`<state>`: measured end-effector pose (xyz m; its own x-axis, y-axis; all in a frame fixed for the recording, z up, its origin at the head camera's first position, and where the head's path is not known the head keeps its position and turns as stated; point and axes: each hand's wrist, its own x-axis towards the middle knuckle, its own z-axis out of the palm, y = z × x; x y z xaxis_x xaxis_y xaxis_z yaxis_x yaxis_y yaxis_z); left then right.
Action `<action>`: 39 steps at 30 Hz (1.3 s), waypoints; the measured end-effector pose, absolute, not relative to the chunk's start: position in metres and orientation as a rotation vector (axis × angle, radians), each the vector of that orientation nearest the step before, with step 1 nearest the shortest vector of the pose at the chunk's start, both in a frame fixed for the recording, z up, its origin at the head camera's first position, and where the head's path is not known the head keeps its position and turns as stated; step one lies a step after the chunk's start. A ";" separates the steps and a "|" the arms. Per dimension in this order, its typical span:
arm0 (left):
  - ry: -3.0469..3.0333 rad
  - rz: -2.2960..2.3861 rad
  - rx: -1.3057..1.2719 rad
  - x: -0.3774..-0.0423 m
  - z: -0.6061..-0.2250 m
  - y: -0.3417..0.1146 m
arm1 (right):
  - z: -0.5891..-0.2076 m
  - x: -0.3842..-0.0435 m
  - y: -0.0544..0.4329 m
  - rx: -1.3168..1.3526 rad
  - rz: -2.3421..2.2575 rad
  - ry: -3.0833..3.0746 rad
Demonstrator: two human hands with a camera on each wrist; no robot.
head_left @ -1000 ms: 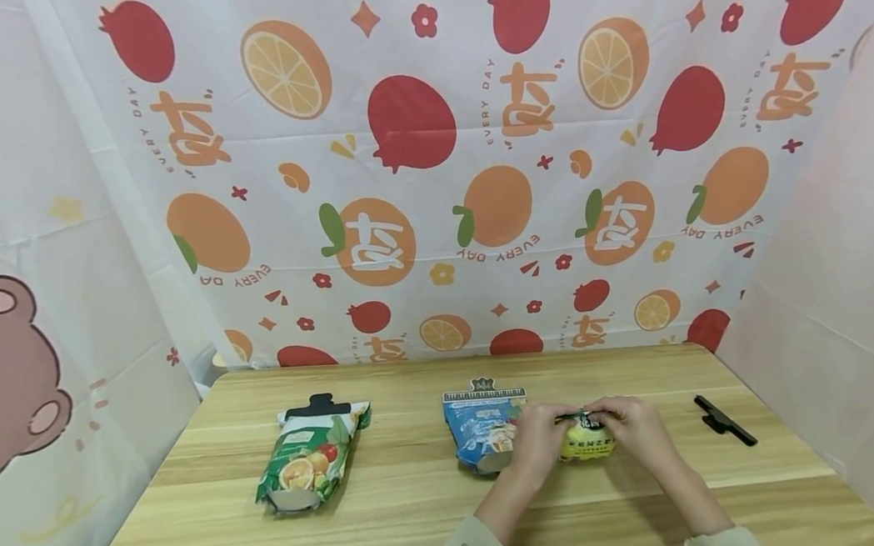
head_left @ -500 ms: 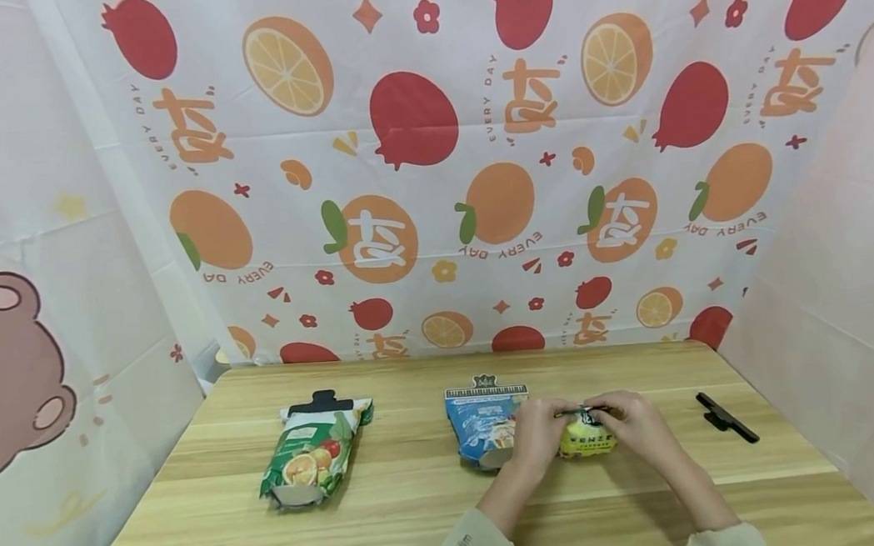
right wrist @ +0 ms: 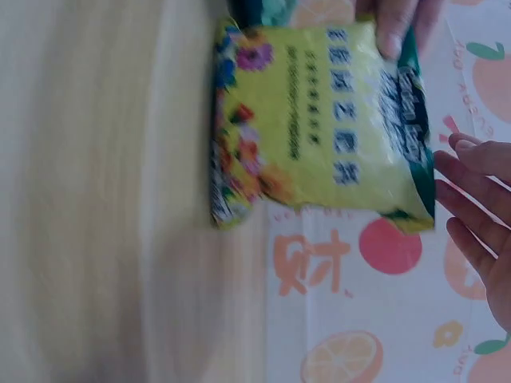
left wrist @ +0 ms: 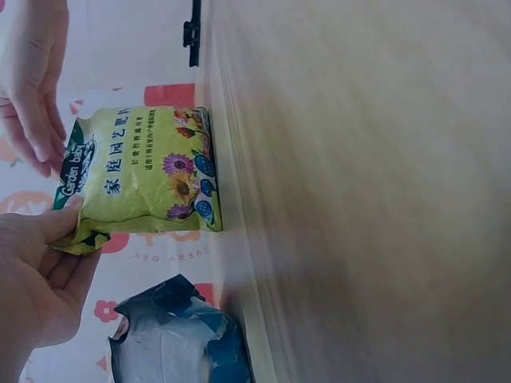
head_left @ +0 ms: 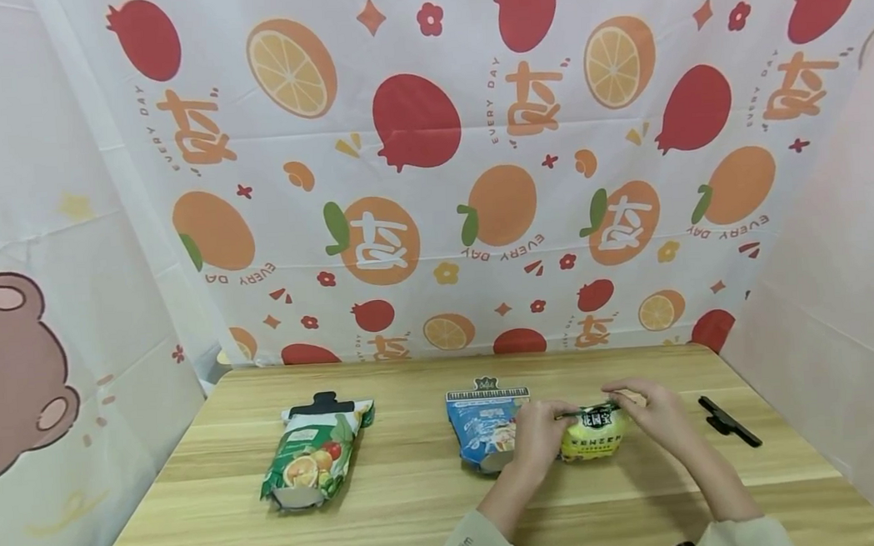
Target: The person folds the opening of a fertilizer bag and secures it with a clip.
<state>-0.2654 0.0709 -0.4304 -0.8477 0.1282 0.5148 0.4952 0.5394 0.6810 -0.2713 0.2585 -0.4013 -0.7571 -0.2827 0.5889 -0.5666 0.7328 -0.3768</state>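
A yellow bag of plant fertilizer (head_left: 592, 440) with a dark green top band stands on the table, its flower-printed front plain in the left wrist view (left wrist: 152, 167). My left hand (head_left: 539, 438) pinches one top corner between thumb and fingers. At the opposite top corner is my right hand (head_left: 652, 417), its fingers loosely extended. In the right wrist view the right fingertips (right wrist: 455, 187) lie beside the bag's top edge, and I see no grip there. Whether they touch it is unclear.
A black bar clip (head_left: 730, 422) lies to the right. Left of my hands stands a blue bag (head_left: 480, 429) with a ruler-patterned clip (head_left: 487, 393) on top. Farther left is a green bag (head_left: 309, 456) with a black clip (head_left: 325, 405). A fruit-print curtain (head_left: 434, 223) hangs behind the table.
My right hand has moved right and slightly up, from pinching the bag's top near its middle to the right corner. More of the green band shows now. My left hand keeps its hold.
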 end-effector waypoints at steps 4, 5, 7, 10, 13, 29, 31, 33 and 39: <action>-2.359 -1.227 -0.503 -0.266 -0.431 0.070 | -0.392 -0.276 0.269 0.636 0.666 -2.385; -2.355 -1.220 -0.503 -0.266 -0.431 0.070 | -0.390 -0.277 0.272 0.625 0.643 -2.386; -2.351 -1.206 -0.499 -0.266 -0.431 0.069 | -0.387 -0.281 0.278 0.596 0.607 -2.392; -2.347 -1.192 -0.496 -0.266 -0.431 0.069 | -0.383 -0.287 0.288 0.545 0.578 -2.410; -2.359 -1.198 -0.482 -0.266 -0.431 0.068 | -0.381 -0.294 0.299 0.483 0.561 -2.440; -2.415 -1.244 -0.468 -0.264 -0.429 0.070 | -0.401 -0.302 0.358 0.321 0.468 -2.646; -2.409 -1.247 -0.472 -0.264 -0.429 0.070 | -0.405 -0.303 0.364 0.305 0.462 -2.675; -2.403 -1.242 -0.478 -0.264 -0.428 0.070 | -0.409 -0.304 0.370 0.292 0.452 -2.704; -2.389 -1.238 -0.500 -0.264 -0.428 0.070 | -0.426 -0.306 0.387 0.222 0.425 -2.832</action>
<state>-0.2641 0.0698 -0.4282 -0.8551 0.1280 0.5025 0.4844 0.5431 0.6859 -0.3059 0.3869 -0.4256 -0.9521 -0.1104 0.2853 -0.1892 0.9453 -0.2657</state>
